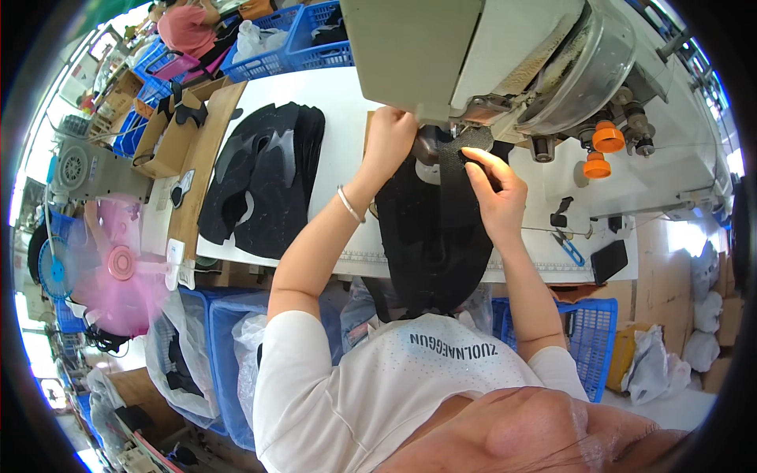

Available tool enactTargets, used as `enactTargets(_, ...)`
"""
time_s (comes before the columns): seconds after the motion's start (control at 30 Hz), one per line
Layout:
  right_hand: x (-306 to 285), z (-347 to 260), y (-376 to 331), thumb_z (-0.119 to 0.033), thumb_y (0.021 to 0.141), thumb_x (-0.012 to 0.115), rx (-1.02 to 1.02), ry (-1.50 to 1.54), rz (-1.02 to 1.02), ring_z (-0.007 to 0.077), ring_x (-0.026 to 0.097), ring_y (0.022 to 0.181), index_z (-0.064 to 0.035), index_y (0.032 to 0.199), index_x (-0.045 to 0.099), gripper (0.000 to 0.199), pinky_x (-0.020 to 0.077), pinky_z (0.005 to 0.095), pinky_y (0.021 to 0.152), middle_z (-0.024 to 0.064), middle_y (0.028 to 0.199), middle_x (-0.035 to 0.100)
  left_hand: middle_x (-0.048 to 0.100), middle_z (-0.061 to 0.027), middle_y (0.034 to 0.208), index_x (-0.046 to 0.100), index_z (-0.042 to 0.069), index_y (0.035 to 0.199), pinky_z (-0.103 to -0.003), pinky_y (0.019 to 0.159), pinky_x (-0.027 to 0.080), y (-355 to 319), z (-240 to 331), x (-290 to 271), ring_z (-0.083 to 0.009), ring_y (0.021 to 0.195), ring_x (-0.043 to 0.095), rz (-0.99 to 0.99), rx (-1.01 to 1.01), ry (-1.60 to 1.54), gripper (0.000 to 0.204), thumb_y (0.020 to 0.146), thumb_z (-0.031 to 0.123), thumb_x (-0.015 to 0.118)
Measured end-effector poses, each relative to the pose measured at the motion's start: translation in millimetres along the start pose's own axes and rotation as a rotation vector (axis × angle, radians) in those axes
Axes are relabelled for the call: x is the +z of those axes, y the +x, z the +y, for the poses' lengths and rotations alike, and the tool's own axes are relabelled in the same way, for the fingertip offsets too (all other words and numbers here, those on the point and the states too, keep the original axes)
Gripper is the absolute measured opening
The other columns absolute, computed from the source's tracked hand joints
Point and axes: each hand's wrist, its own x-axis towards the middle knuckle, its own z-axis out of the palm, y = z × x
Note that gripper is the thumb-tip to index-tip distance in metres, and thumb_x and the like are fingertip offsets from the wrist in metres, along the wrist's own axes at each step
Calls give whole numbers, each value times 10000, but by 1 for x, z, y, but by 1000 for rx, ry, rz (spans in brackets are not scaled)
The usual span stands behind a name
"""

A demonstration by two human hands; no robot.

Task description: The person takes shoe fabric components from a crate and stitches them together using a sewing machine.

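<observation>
A black fabric piece [432, 229] lies on the white table [331, 150] and runs up under the head of a grey sewing machine [473, 55]. My left hand [390, 138], with a silver bracelet on the wrist, presses the piece's upper left part beside the needle area. My right hand [493, 189] pinches the piece's upper right edge between thumb and fingers just below the machine head. The needle itself is hidden by the hands and the machine.
A stack of black cut pieces [264, 181] lies left on the table. Blue scissors [569, 248] and a black block [609, 260] sit right. Blue crates [292, 39] stand behind, cardboard boxes [169, 134] left, a pink fan [118, 268] spins lower left, another person [185, 27] far back.
</observation>
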Motion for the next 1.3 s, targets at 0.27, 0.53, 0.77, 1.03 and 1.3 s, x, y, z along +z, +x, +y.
enactTargets(0.27, -25, 8, 14, -95, 865, 695, -290, -278, -8, 212, 647, 935, -70, 1074, 733, 213, 473, 303, 876, 93, 1012, 713, 661, -11, 913, 635, 19, 1006, -251, 704, 508, -26, 38, 7, -115, 768, 627, 332, -65, -602, 103, 904, 37, 635)
enactTargets(0.53, -49, 42, -50, -57, 896, 626, -94, -223, -49, 211, 609, 949, -8, 1021, 710, 159, 455, 314, 888, 93, 979, 643, 652, -101, 1205, 538, -19, 1319, -287, 909, 530, -89, 49, -186, -179, 1021, 656, 664, -11, -800, 339, 988, 50, 517)
enactTargets(0.77, -34, 57, -73, -53, 913, 602, 0, -222, -83, 208, 609, 977, 12, 1012, 704, 156, 451, 303, 905, 101, 998, 650, 683, -82, 1161, 601, 1, 1310, -249, 913, 481, -74, -112, -297, -128, 1043, 629, 466, -469, -305, 347, 984, 108, 555)
enactTargets(1.03, -28, 60, -90, -87, 894, 630, -42, -360, -60, 254, 568, 1093, -15, 1058, 699, 191, 412, 349, 987, 109, 1121, 622, 479, -210, 1355, 475, 111, 1404, -540, 1039, 321, -92, -74, -190, -394, 1265, 428, 574, -62, 1175, 591, 890, 340, 656)
enactTargets(1.3, -9, 64, -94, -203, 851, 709, -147, -586, -82, 309, 419, 1281, -92, 1201, 656, 370, 291, 442, 1094, 97, 1317, 512, 219, -165, 1579, 299, 215, 1527, -578, 998, 446, -139, -25, -136, -410, 1444, 218, -26, -131, 979, 983, 697, 221, 824)
